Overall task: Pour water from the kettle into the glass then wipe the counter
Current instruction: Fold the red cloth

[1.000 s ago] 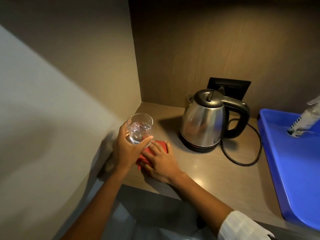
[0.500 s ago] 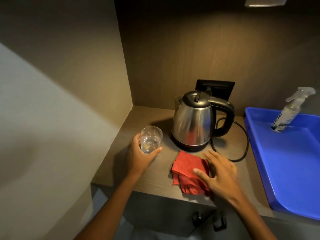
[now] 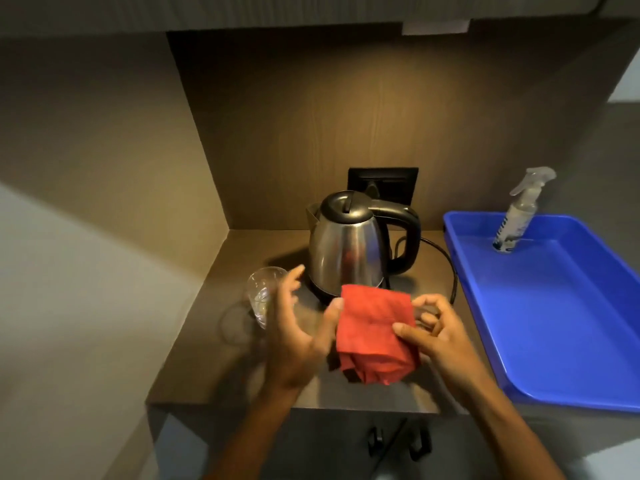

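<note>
Head view: two hands, right (image 3: 440, 337) pinching one red cloth (image 3: 374, 337), left (image 3: 294, 334) spread; one kettle (image 3: 346, 251), one glass (image 3: 263, 292).

We have only one view here, from the camera on the person's head. It looks forward and down into a counter (image 3: 242, 386) niche, from above and a little in front of its front edge. The lens is wide, so the side wall on the left and the cabinet underside on top bend into the picture. The two forearms enter from the bottom edge, and the left hand (image 3: 294, 337) and the right hand (image 3: 440, 336) stand near the camera, low in the middle. The kettle (image 3: 346, 247) stands farther, near the centre. The blue tray (image 3: 554, 306) fills the right side and is cut by the right edge. There is no second view to share any part.
</note>
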A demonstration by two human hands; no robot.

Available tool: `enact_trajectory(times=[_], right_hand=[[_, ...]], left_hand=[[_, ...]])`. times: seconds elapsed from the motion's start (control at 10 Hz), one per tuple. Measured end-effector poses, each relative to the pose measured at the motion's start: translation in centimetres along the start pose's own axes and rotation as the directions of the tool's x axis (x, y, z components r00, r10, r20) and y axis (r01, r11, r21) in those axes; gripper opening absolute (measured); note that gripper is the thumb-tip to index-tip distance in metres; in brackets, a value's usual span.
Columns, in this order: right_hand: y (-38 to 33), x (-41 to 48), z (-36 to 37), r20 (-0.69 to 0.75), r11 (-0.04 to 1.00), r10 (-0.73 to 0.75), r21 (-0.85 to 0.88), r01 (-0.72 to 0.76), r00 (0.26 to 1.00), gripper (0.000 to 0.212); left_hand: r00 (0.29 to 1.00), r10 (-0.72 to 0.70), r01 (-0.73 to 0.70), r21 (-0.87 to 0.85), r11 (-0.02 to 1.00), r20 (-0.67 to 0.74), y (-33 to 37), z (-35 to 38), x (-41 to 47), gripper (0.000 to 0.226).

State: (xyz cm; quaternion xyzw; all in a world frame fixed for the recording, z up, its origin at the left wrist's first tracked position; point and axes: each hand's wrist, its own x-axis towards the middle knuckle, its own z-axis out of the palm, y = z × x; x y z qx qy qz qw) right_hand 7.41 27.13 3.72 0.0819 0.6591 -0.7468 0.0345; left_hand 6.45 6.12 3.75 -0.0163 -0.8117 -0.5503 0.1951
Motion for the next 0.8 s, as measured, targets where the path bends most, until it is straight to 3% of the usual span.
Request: enact_trajectory(times=[0.1, 0.2, 0.3, 0.4, 0.5, 0.6, 0.7, 0.8], right_hand=[[-2.5, 0.3, -3.2, -0.018, 0.995, -0.095, 0.007, 0.095, 0.995, 0.037], [-4.1, 0.2, -6.3, -0.136, 0.983, -0.159, -0.114, 0.144, 0.978, 0.031], [-5.5, -0.2, -9.6, -0.237, 0.906, -0.300, -0.373, 0.199, 0.924, 0.019], [-5.7, -0.4, -13.5, -0.382, 0.860, -0.321, -0.501, 0.098, 0.866, 0.021], [-5.4, -0.3, -17.3, -0.537, 0.804, -0.319, -0.589, -0.077, 0.781, 0.015], [-4.3, -0.7, -20.5, -0.555, 0.567, -0.193, -0.736, -0.369, 0.810, 0.022], [-3.0, -2.1, -21.5, -0.626, 0.348, -0.003, -0.731, -0.586, 0.779, 0.048], [-4.1, -3.3, -21.0, -0.571, 0.348, -0.081, -0.784, -0.514, 0.817, 0.054]], left_hand=[[0.944, -0.155, 0.223, -0.222, 0.949, 0.290, 1.8, 4.4, -0.4, 0.069], [0.943, -0.136, 0.217, -0.250, 0.944, 0.304, 3.3, 8.5, 0.2, 0.047], [0.928, -0.006, 0.076, -0.173, 0.982, 0.372, 5.6, 12.7, 1.0, 0.032], [0.877, 0.170, -0.140, -0.098, 0.985, 0.450, 8.4, 17.3, 1.1, 0.019], [0.793, 0.240, -0.329, 0.062, 0.942, 0.559, 10.8, 21.5, 0.3, 0.020], [0.617, 0.108, -0.476, 0.260, 0.840, 0.780, 11.6, 24.8, -1.4, 0.038], [0.528, 0.075, -0.646, 0.343, 0.682, 0.846, 11.6, 24.8, -2.8, 0.077], [0.616, 0.264, -0.670, 0.317, 0.672, 0.742, 11.9, 23.0, -3.0, 0.073]])
